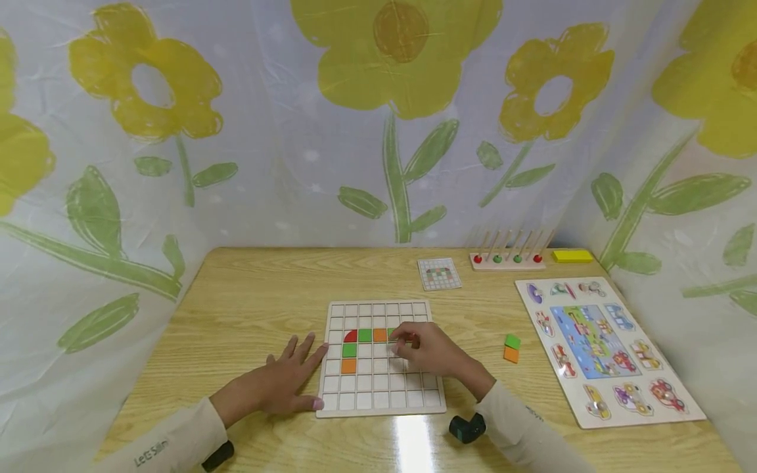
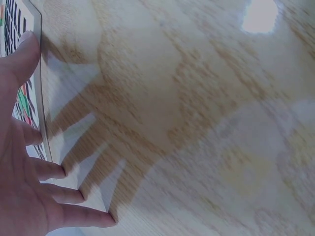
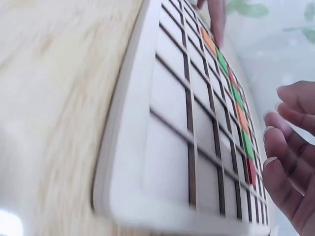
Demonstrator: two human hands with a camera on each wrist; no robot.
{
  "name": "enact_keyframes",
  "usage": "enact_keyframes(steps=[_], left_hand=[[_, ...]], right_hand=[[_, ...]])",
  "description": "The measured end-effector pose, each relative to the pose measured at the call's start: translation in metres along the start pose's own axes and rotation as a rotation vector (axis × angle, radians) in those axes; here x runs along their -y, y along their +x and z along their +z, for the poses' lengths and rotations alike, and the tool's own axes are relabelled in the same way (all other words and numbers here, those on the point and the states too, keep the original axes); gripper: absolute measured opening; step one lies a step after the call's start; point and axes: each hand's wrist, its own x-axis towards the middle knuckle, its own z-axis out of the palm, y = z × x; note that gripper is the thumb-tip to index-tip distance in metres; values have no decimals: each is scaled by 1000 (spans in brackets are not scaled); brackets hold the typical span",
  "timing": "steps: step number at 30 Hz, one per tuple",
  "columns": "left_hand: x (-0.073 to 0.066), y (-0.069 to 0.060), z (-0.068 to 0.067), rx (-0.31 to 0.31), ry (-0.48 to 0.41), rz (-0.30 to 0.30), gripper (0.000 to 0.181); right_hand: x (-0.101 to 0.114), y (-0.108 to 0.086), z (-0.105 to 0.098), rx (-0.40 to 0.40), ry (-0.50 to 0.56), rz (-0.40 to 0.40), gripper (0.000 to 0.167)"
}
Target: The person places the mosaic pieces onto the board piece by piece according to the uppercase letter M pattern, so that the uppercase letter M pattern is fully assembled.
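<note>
My left hand (image 1: 278, 383) lies with spread fingers at the left side of the white grid board (image 1: 378, 412); its thumb touches the edge. Over the board's upper right hovers my right hand (image 1: 434, 351), fingers loosely bent. In the right wrist view those fingers (image 3: 283, 184) hold nothing visible and stand beside a red tile (image 3: 251, 172) set in the grid. Along one row lie a rounded red tile (image 1: 351, 336), a green tile (image 1: 365, 335), an orange tile (image 1: 379, 335) and another green one, partly hidden. Beneath the rounded tile sit a green tile (image 1: 349, 351) and an orange tile (image 1: 349, 366).
Right of the board lie a loose green tile (image 1: 512, 341) and orange tile (image 1: 511, 355). A picture puzzle board (image 1: 641, 410) stands farther right. Behind are a small pattern card (image 1: 440, 282), a peg rack (image 1: 507, 265) with beads and a yellow block (image 1: 572, 256). Flowered curtains (image 1: 266, 197) surround the table.
</note>
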Motion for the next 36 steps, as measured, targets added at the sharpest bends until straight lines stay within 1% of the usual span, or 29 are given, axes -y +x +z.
enact_keyframes(steps=[6, 14, 20, 25, 30, 33, 36], left_hand=[[-1, -1, -1, 11, -6, -2, 101], [-4, -2, -3, 7, -13, 5, 100], [-4, -2, -3, 9, -12, -5, 100], [-3, -3, -3, 11, -8, -12, 101], [-3, -2, -3, 8, -5, -11, 101], [-3, -2, -3, 10, 0, -11, 101], [-3, -1, -2, 13, 4, -11, 101]], right_hand=[[-12, -9, -13, -8, 15, -2, 16], [-23, -26, -30, 5, 13, -1, 18], [-35, -39, -43, 32, 14, 39, 21], [-41, -48, -54, 66, -9, 66, 24], [-49, -56, -60, 92, -51, 70, 26], [-51, -62, -60, 103, -79, 85, 28], [-52, -66, -60, 123, -79, 93, 29]])
